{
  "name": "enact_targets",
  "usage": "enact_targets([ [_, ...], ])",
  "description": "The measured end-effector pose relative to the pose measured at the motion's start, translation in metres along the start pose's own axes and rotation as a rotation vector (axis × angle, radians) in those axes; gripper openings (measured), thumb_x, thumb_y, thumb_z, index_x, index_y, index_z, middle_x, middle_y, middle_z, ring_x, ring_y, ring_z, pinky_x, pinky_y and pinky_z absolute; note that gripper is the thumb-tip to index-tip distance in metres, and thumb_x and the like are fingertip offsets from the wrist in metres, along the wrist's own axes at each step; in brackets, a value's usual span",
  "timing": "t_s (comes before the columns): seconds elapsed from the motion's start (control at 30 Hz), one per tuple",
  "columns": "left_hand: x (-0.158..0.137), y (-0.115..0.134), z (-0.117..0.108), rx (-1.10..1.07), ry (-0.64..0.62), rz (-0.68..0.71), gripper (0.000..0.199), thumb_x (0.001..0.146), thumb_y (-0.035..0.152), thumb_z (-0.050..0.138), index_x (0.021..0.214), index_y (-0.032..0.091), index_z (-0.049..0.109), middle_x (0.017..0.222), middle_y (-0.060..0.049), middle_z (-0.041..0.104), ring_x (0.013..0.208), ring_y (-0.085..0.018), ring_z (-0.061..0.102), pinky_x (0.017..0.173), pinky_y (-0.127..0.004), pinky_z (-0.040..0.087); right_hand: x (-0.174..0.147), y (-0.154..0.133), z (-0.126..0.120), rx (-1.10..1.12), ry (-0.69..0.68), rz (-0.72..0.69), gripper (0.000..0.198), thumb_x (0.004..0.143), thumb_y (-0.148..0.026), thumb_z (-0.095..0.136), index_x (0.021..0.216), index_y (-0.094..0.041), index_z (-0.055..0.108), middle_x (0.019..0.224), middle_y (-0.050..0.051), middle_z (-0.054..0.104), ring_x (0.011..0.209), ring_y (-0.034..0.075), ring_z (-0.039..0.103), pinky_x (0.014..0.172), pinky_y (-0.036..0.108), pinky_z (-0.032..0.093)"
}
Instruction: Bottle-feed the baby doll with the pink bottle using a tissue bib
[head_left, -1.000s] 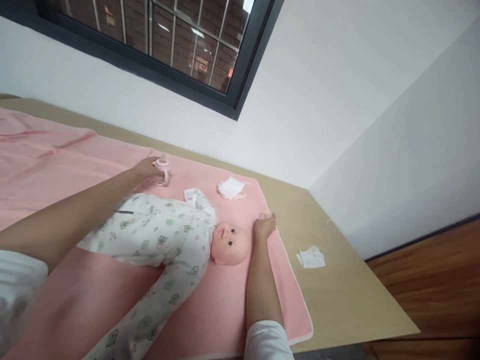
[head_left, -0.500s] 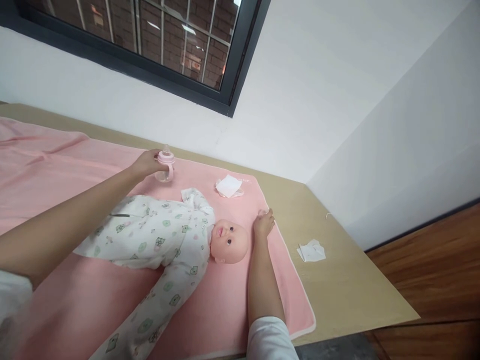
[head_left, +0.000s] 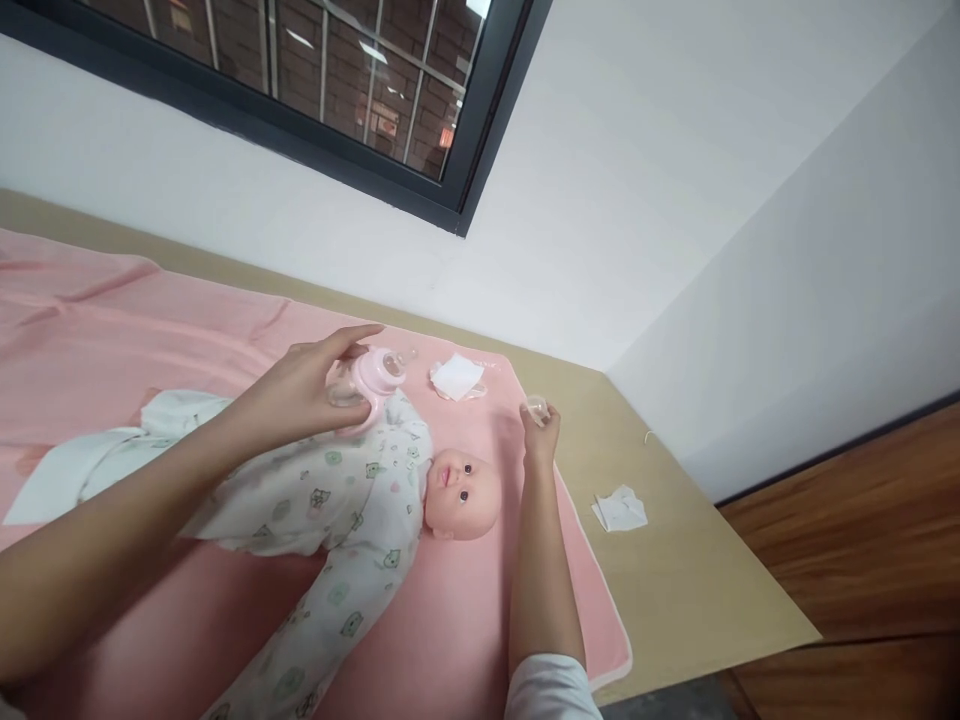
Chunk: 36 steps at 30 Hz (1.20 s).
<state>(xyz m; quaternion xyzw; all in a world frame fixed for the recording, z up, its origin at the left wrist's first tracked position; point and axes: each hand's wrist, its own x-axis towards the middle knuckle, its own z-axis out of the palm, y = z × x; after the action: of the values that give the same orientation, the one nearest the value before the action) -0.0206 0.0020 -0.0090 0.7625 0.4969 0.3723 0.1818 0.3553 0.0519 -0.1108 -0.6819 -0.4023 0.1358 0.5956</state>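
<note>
A baby doll (head_left: 322, 490) in a white patterned suit lies face up on a pink blanket (head_left: 442, 620), its head (head_left: 463, 494) to the right. Above its chest, my left hand (head_left: 307, 385) grips a pink baby bottle (head_left: 377, 375) with a clear body and a teat. The bottle is tilted, its teat pointing right. Past the doll's head, near the blanket's right edge, my right hand (head_left: 541, 432) is closed on a small clear cap (head_left: 537, 406), held by the fingertips.
A white tissue (head_left: 457, 377) lies on a clear wrapper on the blanket. Another crumpled tissue (head_left: 621, 508) rests on the wooden table (head_left: 690, 590). A white wall (head_left: 600, 200) with a dark-framed window (head_left: 457, 190) stands behind.
My left hand has brought the bottle right and nearer, over the doll's chest, tipping it from upright. My right hand has risen slightly with the cap.
</note>
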Motion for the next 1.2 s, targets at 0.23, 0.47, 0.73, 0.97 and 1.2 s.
enact_targets([
  [0.23, -0.016, 0.006, 0.010, 0.102, -0.092, 0.032, 0.086, 0.068, 0.038, 0.062, 0.151, 0.037, 0.039, 0.121, -0.004, 0.065, 0.118, -0.037, 0.053, 0.098, -0.045, 0.042, -0.078, -0.114, 0.011, 0.434, -0.483, -0.260, 0.070, 0.074, -0.050, 0.078, 0.131, -0.025, 0.046, 0.132, 0.010, 0.059, 0.116, 0.021, 0.062, 0.104, 0.040, 0.050],
  [0.47, -0.019, 0.012, 0.015, 0.121, -0.154, 0.105, 0.090, 0.070, 0.040, 0.064, 0.155, 0.034, 0.034, 0.115, -0.005, 0.068, 0.109, -0.033, 0.059, 0.102, -0.043, 0.038, -0.135, -0.145, 0.017, 0.467, -0.745, -0.314, 0.072, 0.075, -0.049, 0.079, 0.136, -0.032, 0.046, 0.137, 0.007, 0.054, 0.128, 0.022, 0.055, 0.107, 0.040, 0.049],
  [0.73, -0.021, 0.019, 0.012, 0.045, -0.147, 0.054, 0.093, 0.067, 0.037, 0.062, 0.155, 0.040, 0.032, 0.110, 0.000, 0.070, 0.098, -0.029, 0.062, 0.085, -0.037, 0.045, -0.142, -0.143, 0.022, 0.420, -0.875, -0.308, 0.074, 0.078, -0.054, 0.076, 0.143, -0.035, 0.047, 0.147, 0.005, 0.050, 0.130, 0.024, 0.054, 0.110, 0.043, 0.047],
  [0.97, -0.021, 0.019, 0.000, -0.005, -0.266, -0.030, 0.098, 0.067, 0.040, 0.069, 0.155, 0.046, 0.028, 0.103, 0.006, 0.072, 0.059, -0.015, 0.054, 0.060, -0.029, 0.044, -0.140, -0.150, 0.010, 0.274, -1.010, -0.415, 0.072, 0.095, -0.063, 0.045, 0.157, -0.034, 0.023, 0.155, 0.004, 0.043, 0.144, 0.024, 0.039, 0.114, 0.045, 0.042],
  [1.2, -0.023, 0.015, -0.003, -0.104, -0.263, 0.012, 0.089, 0.071, 0.045, 0.074, 0.152, 0.044, 0.037, 0.107, 0.003, 0.074, 0.091, -0.024, 0.068, 0.073, -0.029, 0.049, -0.142, -0.147, 0.007, 0.223, -1.096, -0.452, 0.091, 0.089, -0.046, 0.065, 0.158, -0.040, 0.005, 0.155, 0.005, 0.042, 0.130, 0.022, 0.053, 0.108, 0.049, 0.049],
])
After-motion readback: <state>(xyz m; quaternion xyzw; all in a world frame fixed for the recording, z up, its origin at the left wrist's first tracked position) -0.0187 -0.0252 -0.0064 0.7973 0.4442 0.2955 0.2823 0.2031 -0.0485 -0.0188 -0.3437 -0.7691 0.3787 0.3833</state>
